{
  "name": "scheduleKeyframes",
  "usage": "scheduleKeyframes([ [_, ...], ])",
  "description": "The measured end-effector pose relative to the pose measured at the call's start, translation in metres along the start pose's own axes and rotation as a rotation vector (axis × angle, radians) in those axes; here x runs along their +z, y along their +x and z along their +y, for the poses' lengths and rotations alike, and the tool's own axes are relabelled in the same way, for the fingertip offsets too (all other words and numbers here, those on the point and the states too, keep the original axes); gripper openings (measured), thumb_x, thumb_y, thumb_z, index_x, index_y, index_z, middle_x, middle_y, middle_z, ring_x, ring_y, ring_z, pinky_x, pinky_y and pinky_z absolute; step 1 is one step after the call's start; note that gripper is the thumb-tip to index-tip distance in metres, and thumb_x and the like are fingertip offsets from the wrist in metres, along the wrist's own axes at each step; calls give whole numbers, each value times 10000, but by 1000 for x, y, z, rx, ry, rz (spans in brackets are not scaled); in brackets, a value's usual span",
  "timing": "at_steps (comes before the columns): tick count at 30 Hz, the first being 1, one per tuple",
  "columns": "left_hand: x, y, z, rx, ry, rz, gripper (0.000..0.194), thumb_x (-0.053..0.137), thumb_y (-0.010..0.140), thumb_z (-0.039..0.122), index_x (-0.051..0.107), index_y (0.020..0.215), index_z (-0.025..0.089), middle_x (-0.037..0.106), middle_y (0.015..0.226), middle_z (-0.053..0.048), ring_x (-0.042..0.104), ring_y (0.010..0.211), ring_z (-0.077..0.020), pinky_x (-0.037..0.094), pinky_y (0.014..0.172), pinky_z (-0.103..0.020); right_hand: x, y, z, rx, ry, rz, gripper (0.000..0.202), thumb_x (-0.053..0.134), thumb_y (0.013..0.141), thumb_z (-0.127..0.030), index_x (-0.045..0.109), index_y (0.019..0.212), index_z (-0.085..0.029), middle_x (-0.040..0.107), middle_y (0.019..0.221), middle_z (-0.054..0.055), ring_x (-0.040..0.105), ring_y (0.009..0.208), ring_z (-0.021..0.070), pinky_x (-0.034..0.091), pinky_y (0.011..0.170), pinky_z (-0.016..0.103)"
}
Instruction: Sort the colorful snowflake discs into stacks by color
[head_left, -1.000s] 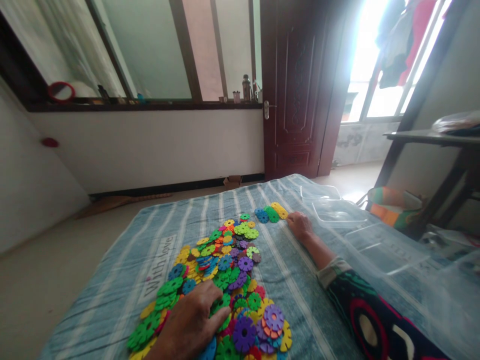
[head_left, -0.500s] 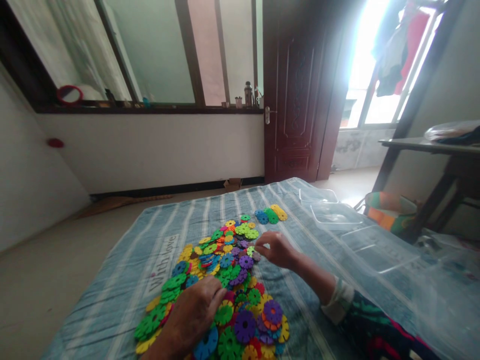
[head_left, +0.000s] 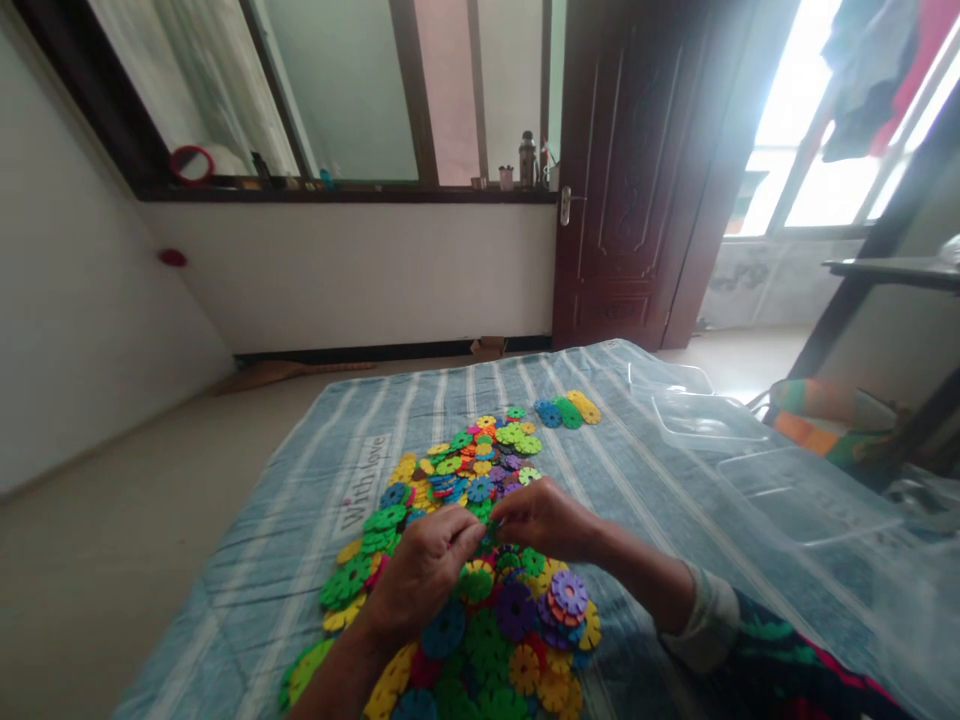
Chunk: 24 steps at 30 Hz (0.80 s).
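A heap of flat, notched plastic snowflake discs [head_left: 515,608] in green, yellow, blue, purple and orange spreads along the bed. Over its middle, my left hand [head_left: 431,560] is closed, thumb pressed against the curled fingers. My right hand [head_left: 547,520] comes in from the right with its fingertips pinched, almost meeting the left thumb. Green shows around the fingertips, but whether it is a held disc or part of the heap I cannot tell. Beyond the heap lie three short overlapped rows of discs: blue [head_left: 548,413], green [head_left: 566,412] and yellow [head_left: 583,407].
The bed's blue striped cover [head_left: 292,520] reads "With love". Clear plastic boxes or lids [head_left: 709,420] lie along its right side. A dark red door [head_left: 622,200] and a window ledge [head_left: 360,193] with a thermos [head_left: 528,160] stand beyond. An orange and green bag [head_left: 810,410] is at the right.
My right hand has moved left and nearer to me, from the heap's right edge to the left hand. My left hand has shifted slightly forward. The view has turned a little left.
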<state>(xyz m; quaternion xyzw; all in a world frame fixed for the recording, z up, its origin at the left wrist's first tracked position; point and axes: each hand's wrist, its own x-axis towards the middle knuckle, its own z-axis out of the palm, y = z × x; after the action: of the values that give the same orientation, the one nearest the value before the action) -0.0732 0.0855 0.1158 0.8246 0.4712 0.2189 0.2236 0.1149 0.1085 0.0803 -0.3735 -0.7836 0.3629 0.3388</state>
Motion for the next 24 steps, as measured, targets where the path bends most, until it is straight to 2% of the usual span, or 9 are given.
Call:
scheduleKeyframes([
  [2, 2, 0, 0, 7, -13, -8, 348, 387, 877, 406, 469, 621, 185, 507, 675, 3, 507, 677, -135, 376, 640, -250, -1, 0, 2, 48, 87, -37, 92, 604, 722, -122, 693, 702, -131, 452, 506, -65, 357, 490, 49, 253, 455, 169],
  [5, 4, -1, -1, 6, -12, -17, 346, 379, 881, 389, 456, 613, 184, 508, 679, -2, 507, 684, -136, 370, 645, -255, -1, -1, 5, 88, 190, -75, 94, 596, 716, -135, 687, 699, -119, 481, 524, -55, 371, 491, 51, 272, 458, 174],
  [8, 5, -1, -2, 5, 6, -20, 336, 364, 884, 364, 483, 628, 181, 532, 693, -11, 520, 702, -143, 374, 663, -262, -2, 0, 8, 98, 260, -84, 102, 607, 709, -177, 689, 714, -116, 540, 563, -32, 434, 511, 64, 318, 477, 180],
  [11, 3, 0, -4, -15, 54, -29, 312, 388, 865, 362, 535, 661, 176, 566, 724, -25, 540, 723, -154, 384, 684, -273, -14, 3, 14, 100, 289, -54, 113, 614, 696, -198, 694, 718, -120, 589, 609, -8, 507, 558, 87, 374, 517, 191],
  [14, -4, 1, -5, -55, 138, -97, 275, 455, 820, 385, 588, 711, 171, 589, 752, -31, 555, 733, -167, 392, 687, -282, -43, 6, 28, 117, 188, 88, 121, 607, 683, -199, 700, 715, -128, 597, 596, -7, 510, 550, 86, 386, 534, 200],
  [19, -22, 0, -9, -113, 224, -214, 267, 565, 732, 383, 653, 871, 172, 619, 835, -28, 571, 765, -172, 407, 696, -278, -113, 3, 67, 263, -165, 441, 185, 564, 704, -230, 711, 728, -121, 574, 526, -10, 492, 502, 91, 358, 520, 212],
  [21, -27, -1, -10, -141, 233, -250, 275, 572, 720, 362, 655, 905, 176, 620, 846, -22, 571, 755, -166, 407, 685, -272, -134, 4, 83, 315, -330, 485, 197, 543, 714, -214, 718, 727, -124, 579, 525, -5, 502, 509, 97, 350, 526, 214],
  [24, -29, -1, -12, -165, 235, -292, 279, 571, 710, 331, 653, 932, 185, 625, 868, -15, 573, 766, -162, 407, 690, -264, -150, 13, 102, 360, -514, 435, 207, 526, 732, -195, 725, 731, -139, 591, 528, -1, 518, 525, 104, 341, 530, 210],
])
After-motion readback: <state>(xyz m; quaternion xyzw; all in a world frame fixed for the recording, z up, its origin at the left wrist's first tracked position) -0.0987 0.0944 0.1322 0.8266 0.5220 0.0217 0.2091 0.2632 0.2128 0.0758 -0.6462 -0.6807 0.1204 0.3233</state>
